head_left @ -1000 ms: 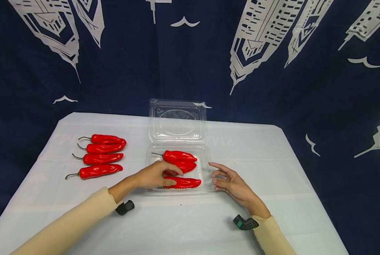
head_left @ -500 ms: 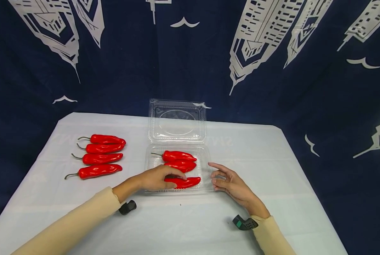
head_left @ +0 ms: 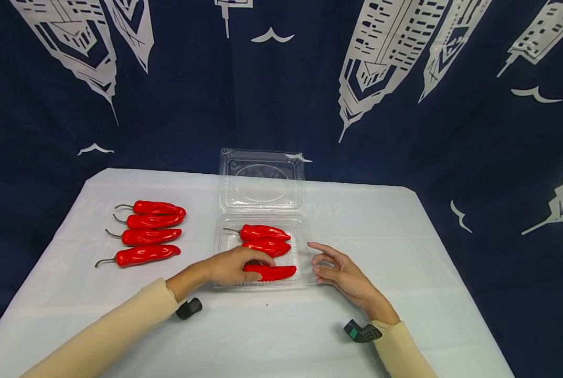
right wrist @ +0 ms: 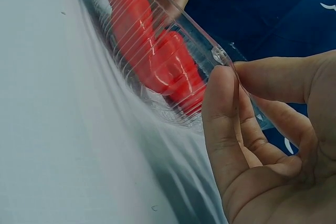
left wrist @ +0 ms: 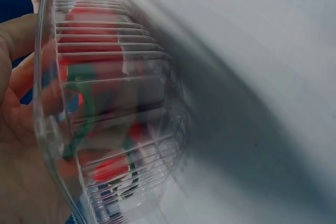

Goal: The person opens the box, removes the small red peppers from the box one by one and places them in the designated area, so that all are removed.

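Note:
A clear plastic clamshell container lies open on the table, its lid tilted back. Inside are three red chili peppers: two side by side at the back and one nearer pepper at the front. My left hand reaches over the container's left side and holds the front pepper, thumb on its near side and index finger on its far side. Through the ribbed wall, the left wrist view shows a green stem. My right hand pinches the container's right rim between thumb and index finger.
Several more red chili peppers lie in a column left of the container, stems pointing left. A white cloth covers the table. Behind it hangs a dark blue curtain with white building prints.
My left hand has shifted slightly right, and its index finger has come down from above the front pepper to the pepper's far side. The right hand stays at the rim.

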Demonstrator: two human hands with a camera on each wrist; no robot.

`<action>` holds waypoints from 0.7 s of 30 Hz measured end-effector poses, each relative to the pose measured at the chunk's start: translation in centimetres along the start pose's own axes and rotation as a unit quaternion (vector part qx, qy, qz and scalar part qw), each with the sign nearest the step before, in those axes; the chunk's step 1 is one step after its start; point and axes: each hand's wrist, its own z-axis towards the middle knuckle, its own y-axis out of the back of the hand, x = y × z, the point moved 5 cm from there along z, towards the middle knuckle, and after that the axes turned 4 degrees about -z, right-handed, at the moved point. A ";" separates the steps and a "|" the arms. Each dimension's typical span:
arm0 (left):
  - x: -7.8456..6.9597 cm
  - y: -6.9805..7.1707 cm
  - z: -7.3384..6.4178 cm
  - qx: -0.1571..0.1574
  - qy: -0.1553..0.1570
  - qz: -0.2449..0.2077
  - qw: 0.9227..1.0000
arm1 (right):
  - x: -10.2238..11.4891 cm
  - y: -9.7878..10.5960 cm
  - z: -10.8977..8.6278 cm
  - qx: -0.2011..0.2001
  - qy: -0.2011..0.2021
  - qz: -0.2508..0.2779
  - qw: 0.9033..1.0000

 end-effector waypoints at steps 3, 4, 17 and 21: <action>-0.1 0.1 0.0 -0.004 0.000 -0.006 1.000 | 0.0 0.0 0.0 0.000 0.000 0.000 1.000; -0.1 0.1 0.0 -0.005 -0.001 -0.008 1.000 | 0.0 0.0 0.0 -0.001 0.000 0.000 1.000; -0.8 0.4 -0.2 0.010 -0.028 -0.036 0.999 | 0.1 0.0 -0.1 -0.001 -0.003 0.000 1.000; -0.8 0.5 -0.2 0.012 -0.034 -0.047 0.998 | 0.1 0.0 -0.1 -0.002 -0.001 -0.001 1.000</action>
